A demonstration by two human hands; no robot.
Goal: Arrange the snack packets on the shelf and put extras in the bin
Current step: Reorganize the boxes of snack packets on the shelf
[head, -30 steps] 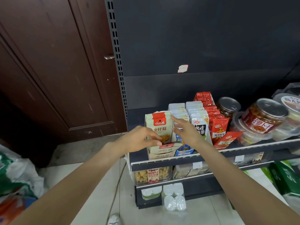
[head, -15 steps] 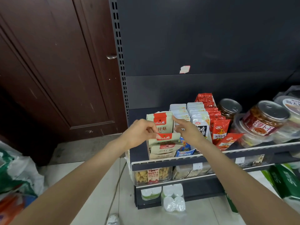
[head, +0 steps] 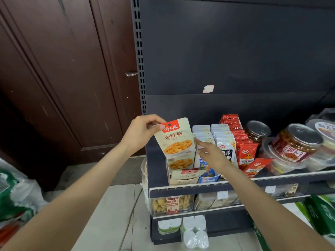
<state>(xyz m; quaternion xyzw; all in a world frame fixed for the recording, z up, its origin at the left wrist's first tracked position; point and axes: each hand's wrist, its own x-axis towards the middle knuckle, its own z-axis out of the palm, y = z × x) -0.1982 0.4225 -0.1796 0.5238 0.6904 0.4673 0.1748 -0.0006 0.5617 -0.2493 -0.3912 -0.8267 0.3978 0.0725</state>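
At centre frame, the left hand (head: 138, 134) pinches the red top edge of a cream snack packet (head: 175, 140) between thumb and curled fingers, holding it upright and slightly tilted above the left end of the shelf (head: 190, 186). More cream packets (head: 183, 175) of the same kind stand below it behind the shelf's front rail. Just right of centre, the right hand (head: 211, 153) holds nothing; its extended fingers touch the blue-white packets (head: 203, 133) beside the lifted packet. Red packets (head: 247, 153) and a jar (head: 294, 142) occupy the right of the frame. A brown door (head: 63, 78) fills the upper left
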